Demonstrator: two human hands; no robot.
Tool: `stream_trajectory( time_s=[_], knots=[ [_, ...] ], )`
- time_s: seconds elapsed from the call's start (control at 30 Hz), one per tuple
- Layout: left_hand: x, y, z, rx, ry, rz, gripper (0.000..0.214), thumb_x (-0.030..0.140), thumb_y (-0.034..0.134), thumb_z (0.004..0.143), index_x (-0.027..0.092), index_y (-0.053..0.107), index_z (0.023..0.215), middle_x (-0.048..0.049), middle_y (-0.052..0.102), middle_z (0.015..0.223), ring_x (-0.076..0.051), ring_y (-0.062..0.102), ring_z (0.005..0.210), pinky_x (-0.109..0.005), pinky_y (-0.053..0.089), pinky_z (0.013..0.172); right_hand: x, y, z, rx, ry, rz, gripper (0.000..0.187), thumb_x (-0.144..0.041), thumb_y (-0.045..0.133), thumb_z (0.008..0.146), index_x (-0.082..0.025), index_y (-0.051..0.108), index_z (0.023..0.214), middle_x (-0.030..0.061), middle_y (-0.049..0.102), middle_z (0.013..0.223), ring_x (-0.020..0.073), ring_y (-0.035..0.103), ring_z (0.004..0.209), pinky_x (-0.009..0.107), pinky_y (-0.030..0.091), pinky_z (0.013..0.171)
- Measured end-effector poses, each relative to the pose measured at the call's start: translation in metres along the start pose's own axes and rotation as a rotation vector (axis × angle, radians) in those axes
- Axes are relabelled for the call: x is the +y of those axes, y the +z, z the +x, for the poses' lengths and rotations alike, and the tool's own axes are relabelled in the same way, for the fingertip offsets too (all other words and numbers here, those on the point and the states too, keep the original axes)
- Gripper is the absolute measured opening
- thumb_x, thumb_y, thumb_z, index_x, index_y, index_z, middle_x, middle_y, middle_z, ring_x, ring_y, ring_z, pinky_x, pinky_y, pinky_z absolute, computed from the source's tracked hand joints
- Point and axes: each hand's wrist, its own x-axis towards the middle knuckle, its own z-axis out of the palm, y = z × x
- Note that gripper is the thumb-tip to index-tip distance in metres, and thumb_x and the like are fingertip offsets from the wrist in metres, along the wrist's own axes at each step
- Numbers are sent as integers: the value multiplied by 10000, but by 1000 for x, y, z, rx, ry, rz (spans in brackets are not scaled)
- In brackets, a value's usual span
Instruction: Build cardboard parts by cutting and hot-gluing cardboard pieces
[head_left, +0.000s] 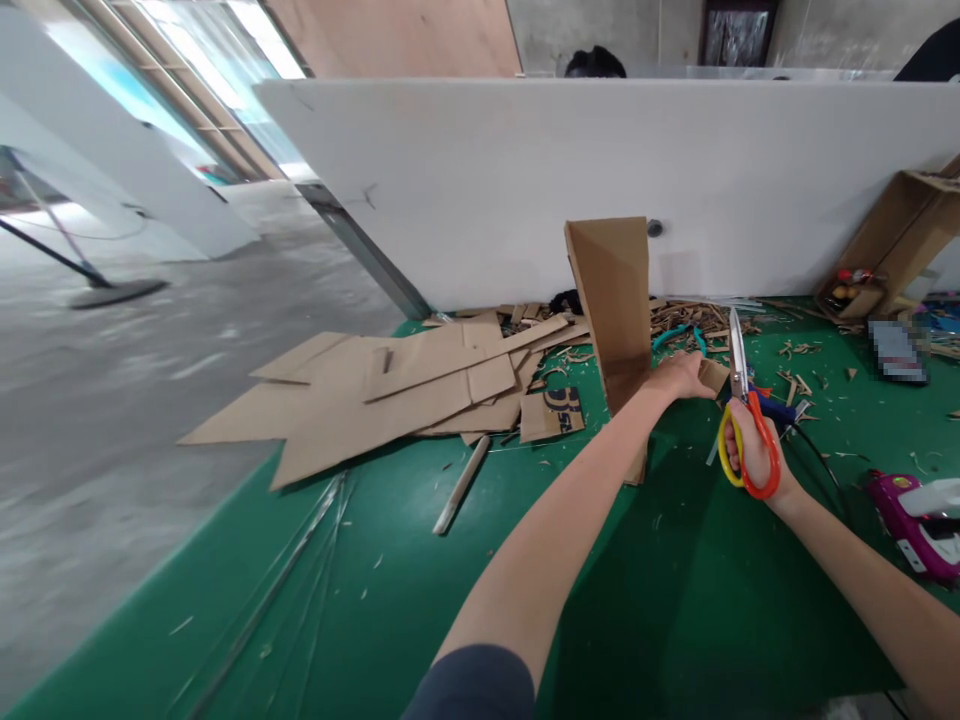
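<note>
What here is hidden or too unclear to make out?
All head view.
Upright cardboard piece: lower corner hidden by the left hand gripping it.
Scissors: handle loops partly covered by the right hand.
Purple tool: cut off by the right edge.
Flat item on the green table: pixelated.
Person: mostly hidden behind the white partition.

Magenta and white plastic glue gun (919, 525), right edge of green table (525, 560): cropped by the frame.
Open brown cardboard box (896, 235), far right corner: cropped too, and the items inside are too small to tell.
Pixelated grey patch (896, 350) beside it: unreadable.
Fingers of left hand (679, 375) are partly hidden by the tall folded brown cardboard piece (611, 290); the forearm covers that piece's lower part.
Fingers of right hand (754, 450) are lost inside the loops of the orange-and-yellow-handled steel scissors (739, 400).
Person (595, 63) behind white partition board (487, 180): only dark hair shows.
</note>
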Motion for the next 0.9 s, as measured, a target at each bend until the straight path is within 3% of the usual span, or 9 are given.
stream_trajectory(
  time_s=[0.1, 0.23, 0.37, 0.53, 0.73, 0.9],
  knots=[
    [4, 3, 3, 3, 2, -44, 823, 638, 741, 668, 209, 506, 1329, -158, 528, 1392, -329, 547, 1245, -388, 463, 990, -1, 0, -1, -7, -17, -1, 535, -686, 590, 822, -205, 509, 603, -48, 436, 448, 79, 383, 350, 194, 329, 319],
    [11, 8, 1, 82, -42, -79, 719, 575, 714, 738, 159, 516, 1289, -190, 525, 1376, -334, 538, 1255, -393, 456, 992, 0, 1, -1, -8, -25, 5, 535, -694, 601, 811, -208, 510, 607, -45, 434, 448, 87, 382, 355, 204, 333, 321],
    [22, 12, -1, 146, -93, -105, 759, 580, 714, 739, 128, 484, 1304, -228, 493, 1399, -380, 482, 1305, -434, 444, 999, 2, 1, -1, -27, -25, 15, 526, -688, 603, 814, -213, 501, 612, -46, 432, 451, 87, 377, 348, 207, 328, 316],
    [36, 17, -1, 202, -126, -125, 666, 384, 737, 746, 89, 480, 1285, -264, 508, 1362, -402, 502, 1274, -464, 455, 974, 1, 1, -1, -14, 6, 24, 534, -697, 611, 803, -210, 505, 611, -49, 435, 452, 82, 370, 353, 206, 329, 322],
    [39, 15, -9, 315, -77, -140, 316, 213, 469, 918, 114, 524, 1212, -215, 605, 1228, -320, 619, 1134, -407, 500, 904, 0, 1, -1, 7, 14, 23, 538, -697, 609, 803, -209, 507, 600, -51, 429, 440, 84, 372, 353, 208, 333, 326],
    [36, 6, -29, 397, 18, -114, 317, 132, 384, 948, 138, 524, 1232, -181, 615, 1231, -294, 633, 1116, -392, 511, 911, 0, 2, -4, 9, -15, 25, 516, -679, 587, 828, -221, 505, 604, -43, 435, 450, 105, 393, 360, 227, 334, 323]
  ],
)
